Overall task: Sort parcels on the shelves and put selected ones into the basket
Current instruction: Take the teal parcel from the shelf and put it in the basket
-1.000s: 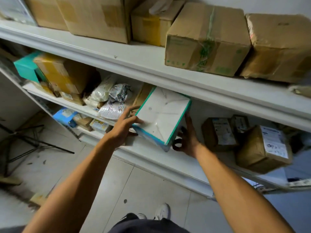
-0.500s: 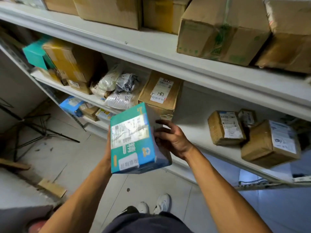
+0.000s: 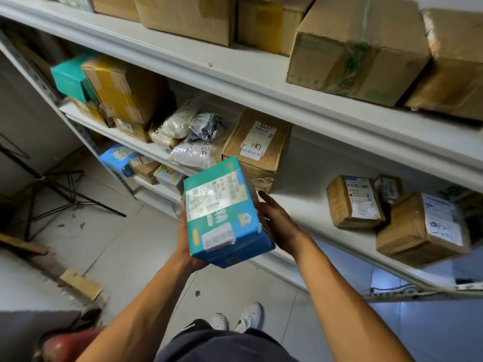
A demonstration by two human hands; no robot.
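So both hands are on one parcel at this point: a teal box (image 3: 222, 212) with white shipping labels on its top face, held out in front of the middle shelf (image 3: 300, 205), label side up like it's being read. The left hand (image 3: 187, 246) is under the box's near left corner, mostly hidden, so it looks like it cradles the box from below, but I can't make out the fingers. The right hand (image 3: 277, 223) lies against the right side with the fingers fairly straight, more steadying than gripping. Progress-wise it looks early-ish to me: the shelves are loaded. A labelled brown carton (image 3: 257, 150) sits just behind the held box, soft poly bags (image 3: 190, 137) lie left of it, and more brown labelled boxes (image 3: 352, 202) sit off to the right, apart from big cartons (image 3: 355, 48) on the top shelf. No basket shows anywhere in view, so I can't tell if anything has gone in. My guess is this one is being checked, with the drop-off left to do.
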